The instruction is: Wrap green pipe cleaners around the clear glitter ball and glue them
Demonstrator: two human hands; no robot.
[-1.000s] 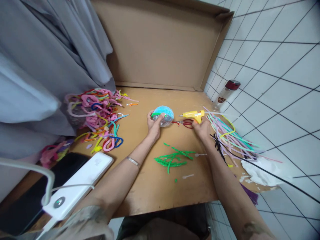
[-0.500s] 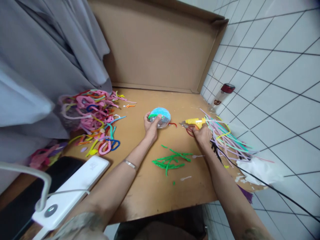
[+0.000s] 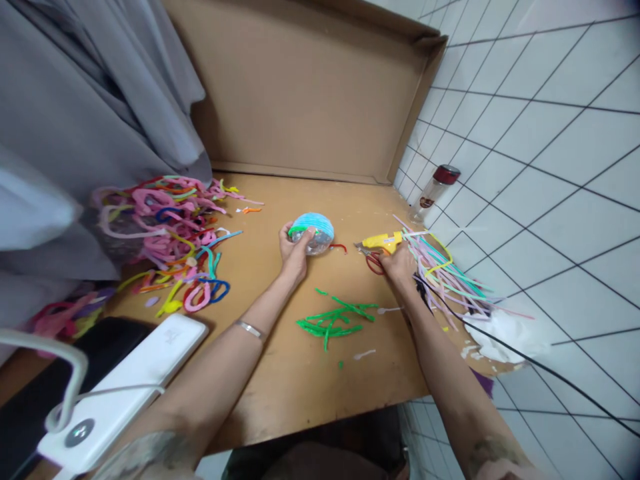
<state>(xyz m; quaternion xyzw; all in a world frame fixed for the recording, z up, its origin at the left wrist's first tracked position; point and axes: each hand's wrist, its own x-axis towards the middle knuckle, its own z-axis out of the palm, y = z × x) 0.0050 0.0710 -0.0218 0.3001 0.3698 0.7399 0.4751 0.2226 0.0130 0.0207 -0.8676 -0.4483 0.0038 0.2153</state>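
Note:
My left hand (image 3: pixel 295 252) is wrapped round a clear plastic dome-like piece (image 3: pixel 316 247), thumb across its near side. Rows of light blue fuzzy pipe cleaner (image 3: pixel 313 221) cover its top, with a green strip below them. To the right, my right hand (image 3: pixel 399 263) is closed at the handle of a yellow hot glue gun (image 3: pixel 381 241), whose nozzle points left toward the dome. Red-handled scissors (image 3: pixel 374 263) lie just under the gun, partly hidden by it and the hand. A short red pipe cleaner piece (image 3: pixel 339 247) is between dome and nozzle.
Cut green pipe cleaners (image 3: pixel 335 320) lie in front. A tangled colourful pile (image 3: pixel 170 220) is at left, near a white power bank (image 3: pixel 125 393). More pipe cleaners (image 3: pixel 450 273), a red-lidded jar (image 3: pixel 434 192) and white tissue (image 3: pixel 505 337) stand right. A black cord (image 3: pixel 500 340) trails from the gun side. Cardboard (image 3: pixel 310 93) stands behind.
The whole scene has slid slightly left in the picture as the camera turned. Both hands keep their holds, and the dome and glue gun stay about where they were on the table.

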